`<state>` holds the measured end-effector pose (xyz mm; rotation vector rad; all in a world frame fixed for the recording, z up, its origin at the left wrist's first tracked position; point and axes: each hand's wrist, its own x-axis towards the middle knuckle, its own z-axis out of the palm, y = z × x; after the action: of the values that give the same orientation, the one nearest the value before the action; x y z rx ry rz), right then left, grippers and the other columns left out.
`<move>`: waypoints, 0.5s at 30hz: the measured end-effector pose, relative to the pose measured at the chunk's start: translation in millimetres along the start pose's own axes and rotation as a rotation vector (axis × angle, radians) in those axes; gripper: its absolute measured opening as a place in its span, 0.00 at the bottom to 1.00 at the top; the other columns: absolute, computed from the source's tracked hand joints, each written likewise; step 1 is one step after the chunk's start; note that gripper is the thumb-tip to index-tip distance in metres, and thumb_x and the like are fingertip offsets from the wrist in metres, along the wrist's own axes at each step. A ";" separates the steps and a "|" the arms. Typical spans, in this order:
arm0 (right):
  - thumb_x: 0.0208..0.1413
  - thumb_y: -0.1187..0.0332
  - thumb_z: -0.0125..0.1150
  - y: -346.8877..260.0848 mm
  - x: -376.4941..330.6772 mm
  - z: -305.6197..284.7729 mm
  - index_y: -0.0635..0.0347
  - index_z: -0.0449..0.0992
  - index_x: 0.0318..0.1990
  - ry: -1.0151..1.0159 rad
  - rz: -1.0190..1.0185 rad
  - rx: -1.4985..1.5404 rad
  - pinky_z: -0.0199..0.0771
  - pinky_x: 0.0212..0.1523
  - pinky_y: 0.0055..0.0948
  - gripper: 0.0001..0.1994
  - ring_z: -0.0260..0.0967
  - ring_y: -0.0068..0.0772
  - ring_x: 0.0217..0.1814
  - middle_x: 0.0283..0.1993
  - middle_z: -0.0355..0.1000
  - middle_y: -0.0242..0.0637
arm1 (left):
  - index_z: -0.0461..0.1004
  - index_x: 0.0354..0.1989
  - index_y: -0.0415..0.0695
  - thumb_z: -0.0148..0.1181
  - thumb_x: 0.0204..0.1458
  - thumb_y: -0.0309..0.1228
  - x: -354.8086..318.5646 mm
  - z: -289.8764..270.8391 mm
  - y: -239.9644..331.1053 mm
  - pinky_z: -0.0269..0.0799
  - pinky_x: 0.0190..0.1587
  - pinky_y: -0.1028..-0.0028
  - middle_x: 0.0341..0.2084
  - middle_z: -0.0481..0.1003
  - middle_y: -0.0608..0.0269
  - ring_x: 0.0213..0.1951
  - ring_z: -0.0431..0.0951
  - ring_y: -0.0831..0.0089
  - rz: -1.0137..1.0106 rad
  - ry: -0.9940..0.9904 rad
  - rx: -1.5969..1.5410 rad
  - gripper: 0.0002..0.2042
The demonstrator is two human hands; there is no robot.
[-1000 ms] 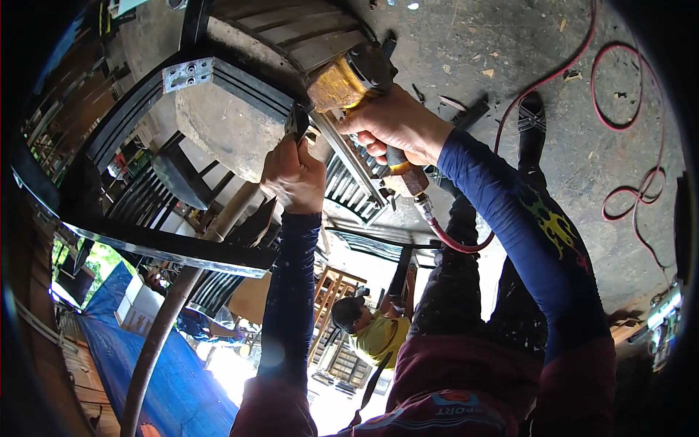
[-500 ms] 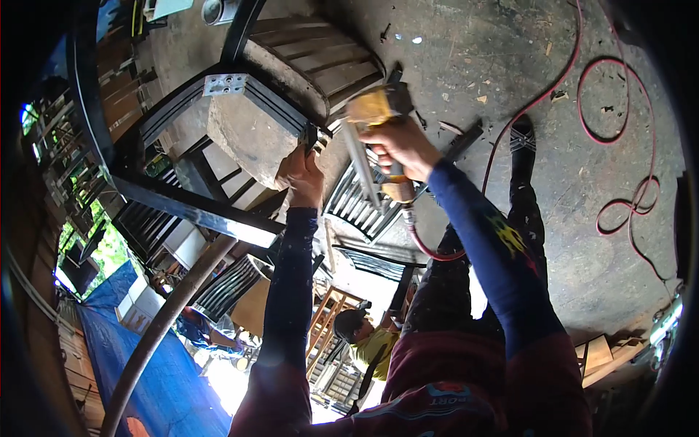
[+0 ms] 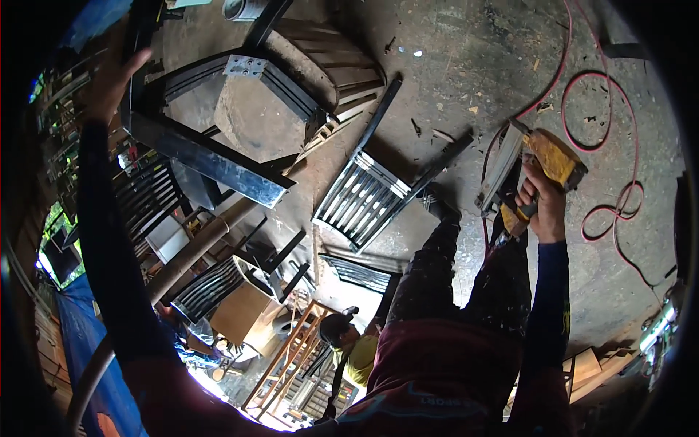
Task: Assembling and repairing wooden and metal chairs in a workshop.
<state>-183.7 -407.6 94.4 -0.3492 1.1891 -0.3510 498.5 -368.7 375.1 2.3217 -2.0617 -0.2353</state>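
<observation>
Head view, watching remotely. My right hand (image 3: pixel 544 200) is clamped round the handle of a yellow power tool (image 3: pixel 557 156), fingers wrapped, so that grip is closed on it. Tool is on the right side, held up over the concrete floor (image 3: pixel 502 65), near my right leg; its long grey magazine (image 3: pixel 504 166) sits to the left of the yellow body. Red hose (image 3: pixel 610 84) loops across the floor beside and beyond it.

My left hand (image 3: pixel 109 87) is far over at the left, grip apart, thumb sticking out, holding nothing I can see. Its fingers run into shadow. It's right beside the black frame (image 3: pixel 207 162); can't tell if it touches.

Frame is left of centre, its near beam slanting down to a lit end. Beyond that beam, a metal plate (image 3: pixel 245 66) sits where two dark grooved rails meet, with a pale rounded slab (image 3: pixel 258 120) next to them. Between frame and tool, well apart from both hands, a slatted chair piece (image 3: pixel 364 197) is on the floor. Below: co-worker in a yellow top (image 3: pixel 358 360). Blue tarp (image 3: pixel 80 320) lower left.
</observation>
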 end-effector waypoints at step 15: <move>0.53 0.69 0.69 71.4 -64.6 9.7 0.60 0.73 0.42 -0.095 0.043 -0.177 0.63 0.20 0.21 0.12 0.59 0.15 0.19 0.25 0.65 0.26 | 0.77 0.39 0.48 0.65 0.53 0.41 -169.1 -60.0 26.6 0.73 0.29 0.73 0.24 0.71 0.72 0.25 0.74 0.77 -1.128 0.538 -0.890 0.12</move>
<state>-190.3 -314.5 119.9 -0.4880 1.1355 -0.1893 461.1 -209.4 453.6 2.2110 -0.1558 -0.3657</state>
